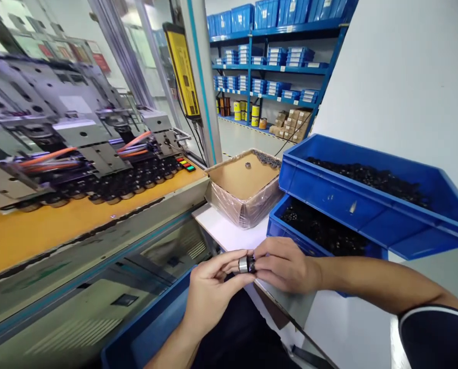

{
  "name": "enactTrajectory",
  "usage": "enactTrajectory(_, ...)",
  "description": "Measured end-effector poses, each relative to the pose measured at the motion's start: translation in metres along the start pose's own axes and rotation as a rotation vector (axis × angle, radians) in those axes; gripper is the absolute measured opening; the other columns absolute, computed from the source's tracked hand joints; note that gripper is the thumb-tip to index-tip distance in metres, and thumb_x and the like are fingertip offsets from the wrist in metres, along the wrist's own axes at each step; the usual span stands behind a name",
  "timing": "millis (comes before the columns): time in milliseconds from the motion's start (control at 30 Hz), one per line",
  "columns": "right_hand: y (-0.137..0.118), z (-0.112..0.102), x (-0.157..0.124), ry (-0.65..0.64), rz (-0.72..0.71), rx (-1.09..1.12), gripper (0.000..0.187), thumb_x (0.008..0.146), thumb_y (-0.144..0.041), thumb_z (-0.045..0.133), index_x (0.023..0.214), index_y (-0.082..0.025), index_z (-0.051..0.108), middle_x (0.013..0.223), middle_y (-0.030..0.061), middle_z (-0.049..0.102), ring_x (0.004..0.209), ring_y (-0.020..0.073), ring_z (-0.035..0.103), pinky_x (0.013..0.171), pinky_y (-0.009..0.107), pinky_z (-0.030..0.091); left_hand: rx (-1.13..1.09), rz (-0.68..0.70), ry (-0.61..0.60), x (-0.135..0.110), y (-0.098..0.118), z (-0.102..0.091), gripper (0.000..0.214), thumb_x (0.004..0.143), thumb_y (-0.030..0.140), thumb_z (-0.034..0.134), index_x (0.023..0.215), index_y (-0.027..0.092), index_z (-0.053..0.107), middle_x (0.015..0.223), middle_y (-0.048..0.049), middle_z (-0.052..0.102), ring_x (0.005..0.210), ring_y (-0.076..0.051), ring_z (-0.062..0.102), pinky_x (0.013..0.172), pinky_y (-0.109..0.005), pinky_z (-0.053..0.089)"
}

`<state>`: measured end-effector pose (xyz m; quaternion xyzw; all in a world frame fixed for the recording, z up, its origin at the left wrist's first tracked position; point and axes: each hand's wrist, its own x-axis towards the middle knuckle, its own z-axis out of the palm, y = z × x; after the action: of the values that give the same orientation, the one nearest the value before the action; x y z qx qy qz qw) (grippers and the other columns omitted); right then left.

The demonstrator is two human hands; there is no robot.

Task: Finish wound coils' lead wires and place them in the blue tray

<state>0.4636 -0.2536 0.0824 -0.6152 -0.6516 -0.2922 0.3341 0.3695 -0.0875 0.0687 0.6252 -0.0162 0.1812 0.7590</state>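
Silver part (243, 265) sits pinched in my left hand (212, 289), lower centre of my camera view; my right hand (284, 264) grips the black piece (251, 264) against it

A white table (229, 234) carries a plastic-wrapped cardboard box (229, 204) and, beside it, a blue bin (276, 228) with a second bin (329, 199) stacked on top. At left, an orange bench (28, 225) holds rows of small black parts (139, 187). Behind, blue shelves (313, 27) bear blue trays (278, 56) and small cartons (293, 125).
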Motion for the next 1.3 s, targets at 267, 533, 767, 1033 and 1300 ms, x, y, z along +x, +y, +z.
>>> enactTrajectory(267, 0.006, -0.008, -0.002, 0.006, 0.025, 0.052, 0.016, 0.094, -0.019, 0.062, 0.107, -0.009, 0.061, 0.093, 0.0104, 0.067, 0.088, 0.0143, 0.066, 0.077, 0.025, 0.059, 0.130, 0.020, 0.074, -0.009, -0.013, -0.003, 0.035, 0.063, 0.026, 0.091, 0.096, 0.022, 0.081, 0.095, -0.0070, 0.082, 0.085, -0.026, 0.079, 0.082, -0.031, 0.066)
enactTrajectory(533, 0.008, -0.009, -0.004, 0.032, -0.080, 0.018, 0.013, 0.093, -0.014, 0.063, 0.103, -0.006, 0.064, 0.092, 0.0113, 0.066, 0.085, 0.0156, 0.065, 0.072, 0.027, 0.058, 0.101, -0.049, 0.123, -0.013, -0.004, 0.005, 0.039, 0.059, 0.037, 0.093, 0.093, 0.024, 0.082, 0.090, -0.0054, 0.083, 0.080, -0.025, 0.080, 0.078, -0.030, 0.067)
enactTrajectory(767, 0.009, -0.016, -0.003, -0.053, -0.230, -0.070, 0.015, 0.091, -0.014, 0.063, 0.102, -0.005, 0.067, 0.095, 0.0124, 0.066, 0.087, 0.0189, 0.065, 0.069, 0.030, 0.058, 0.157, -0.079, 0.076, -0.013, -0.004, 0.000, 0.042, 0.056, 0.041, 0.094, 0.092, 0.021, 0.083, 0.085, -0.0075, 0.082, 0.074, -0.027, 0.079, 0.073, -0.032, 0.068)
enactTrajectory(1033, 0.004, -0.009, -0.002, 0.007, -0.200, -0.075, 0.018, 0.096, -0.019, 0.058, 0.102, -0.003, 0.063, 0.084, 0.0101, 0.065, 0.079, 0.0176, 0.065, 0.066, 0.030, 0.060, 0.024, -0.015, 0.086, -0.022, -0.015, 0.010, 0.035, 0.062, 0.027, 0.092, 0.095, 0.024, 0.081, 0.086, -0.0048, 0.083, 0.077, -0.023, 0.079, 0.073, -0.026, 0.066)
enactTrajectory(1300, -0.005, -0.007, 0.001, 0.059, -0.081, 0.048, 0.011, 0.095, -0.010, 0.056, 0.099, -0.002, 0.063, 0.088, 0.0137, 0.068, 0.088, 0.0179, 0.067, 0.081, 0.030, 0.063, 0.420, 0.482, -0.022, -0.014, -0.002, -0.001, 0.039, 0.067, 0.011, 0.087, 0.103, 0.026, 0.079, 0.095, -0.0024, 0.079, 0.082, -0.016, 0.075, 0.073, -0.023, 0.062)
